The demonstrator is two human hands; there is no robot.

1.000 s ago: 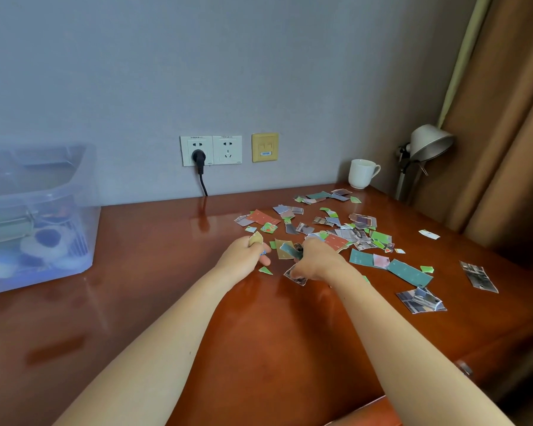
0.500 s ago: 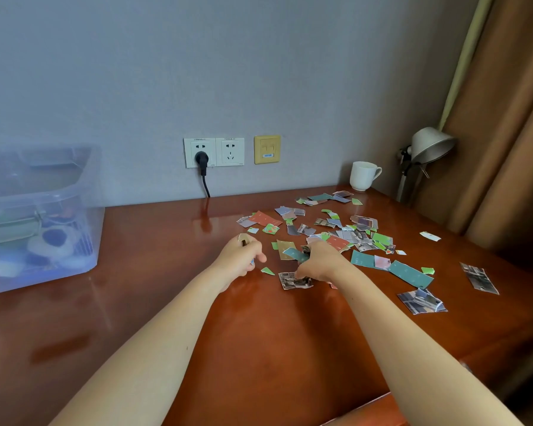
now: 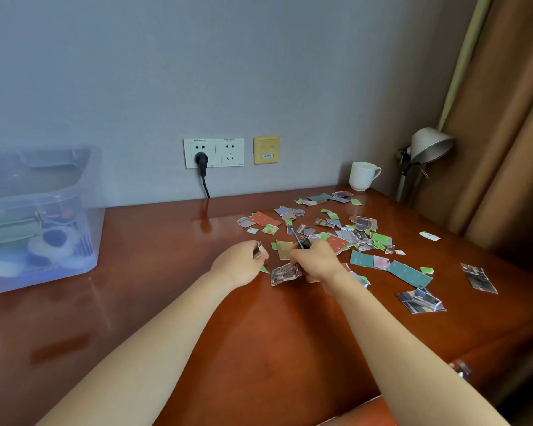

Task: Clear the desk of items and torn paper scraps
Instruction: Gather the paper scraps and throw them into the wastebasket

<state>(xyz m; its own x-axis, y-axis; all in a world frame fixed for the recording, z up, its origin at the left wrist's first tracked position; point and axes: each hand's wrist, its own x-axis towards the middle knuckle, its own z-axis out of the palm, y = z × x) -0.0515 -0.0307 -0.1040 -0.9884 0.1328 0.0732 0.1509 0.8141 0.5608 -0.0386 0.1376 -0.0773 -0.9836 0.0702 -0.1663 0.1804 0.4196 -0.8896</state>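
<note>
Several torn paper scraps [image 3: 345,232] in green, teal, red and grey lie scattered over the right half of the red-brown desk [image 3: 173,259]. My left hand [image 3: 242,262] is curled and pinches a small scrap between its fingertips. Close beside it, my right hand [image 3: 316,259] grips a few gathered scraps, one dark piece sticking up above the fingers. A grey photo scrap [image 3: 283,273] and a tan scrap [image 3: 284,249] lie between the two hands. A white mug [image 3: 363,176] stands at the back right by the wall.
A clear plastic storage bin [image 3: 37,216] holding soft items sits on the desk's left side. A silver desk lamp [image 3: 425,155] stands at the far right corner before brown curtains [image 3: 511,142]. A black plug and cord [image 3: 202,170] hang from the wall sockets.
My left hand has drawn back left with a small scrap pinched. My right hand has gathered another scrap, and the grey photo scrap now lies flat on the desk beside it.
</note>
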